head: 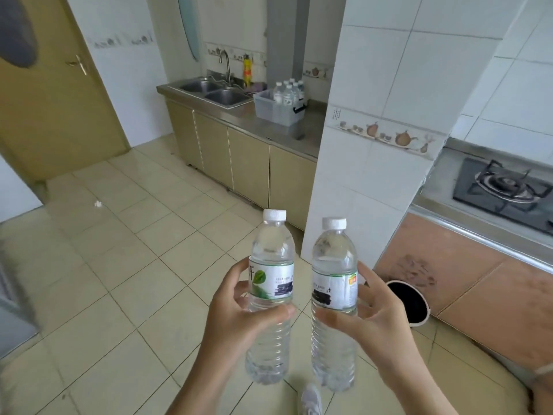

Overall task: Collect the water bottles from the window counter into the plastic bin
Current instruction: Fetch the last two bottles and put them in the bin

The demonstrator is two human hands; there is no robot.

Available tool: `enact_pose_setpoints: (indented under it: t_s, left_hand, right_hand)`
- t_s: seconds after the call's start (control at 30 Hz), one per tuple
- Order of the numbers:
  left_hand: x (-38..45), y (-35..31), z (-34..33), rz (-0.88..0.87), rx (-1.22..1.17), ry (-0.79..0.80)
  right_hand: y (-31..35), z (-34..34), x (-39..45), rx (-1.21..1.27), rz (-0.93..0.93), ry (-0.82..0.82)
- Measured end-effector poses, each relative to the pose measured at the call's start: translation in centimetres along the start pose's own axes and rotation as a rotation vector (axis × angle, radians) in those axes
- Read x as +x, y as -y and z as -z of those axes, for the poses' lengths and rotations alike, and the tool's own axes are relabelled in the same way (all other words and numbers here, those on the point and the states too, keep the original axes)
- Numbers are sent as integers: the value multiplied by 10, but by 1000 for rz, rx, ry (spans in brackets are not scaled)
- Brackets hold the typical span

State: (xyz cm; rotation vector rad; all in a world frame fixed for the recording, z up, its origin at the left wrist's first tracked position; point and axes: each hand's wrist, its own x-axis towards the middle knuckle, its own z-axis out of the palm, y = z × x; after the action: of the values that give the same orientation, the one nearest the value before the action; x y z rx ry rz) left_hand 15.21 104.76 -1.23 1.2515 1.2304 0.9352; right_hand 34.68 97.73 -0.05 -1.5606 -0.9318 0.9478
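Note:
I hold two clear water bottles upright in front of me, both with white caps. My left hand (239, 313) grips the left bottle (270, 256) around its green-and-white label. My right hand (371, 322) grips the right bottle (334, 259) at its label. Far ahead, a translucent plastic bin (269, 107) stands on the steel counter (260, 127) beside the sink, with several capped water bottles (288, 91) standing inside it.
A double steel sink (215, 91) with a tap lies left of the bin. A white tiled pillar (374, 145) stands between me and the counter's right end. A gas hob (505, 187) sits at right, a dark round bucket (410, 301) on the floor, a closed door (51, 94) at left.

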Motion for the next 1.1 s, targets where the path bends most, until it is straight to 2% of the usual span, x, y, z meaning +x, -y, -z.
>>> enact_pose_setpoints:
  t_s: [0.33, 0.67, 0.93, 1.1]
  left_hand:
    - [214, -36, -53, 23, -18, -158]
    - [399, -61, -38, 42, -29, -264]
    - [582, -81, 2, 27, -38, -229]
    - [683, -105, 17, -1, -34, -153]
  right_hand:
    - [30, 3, 254, 15, 22, 137]
    - [73, -55, 456, -13, 99, 253]
    - [96, -128, 608, -56, 68, 212]
    - [113, -159, 692, -30, 56, 147]
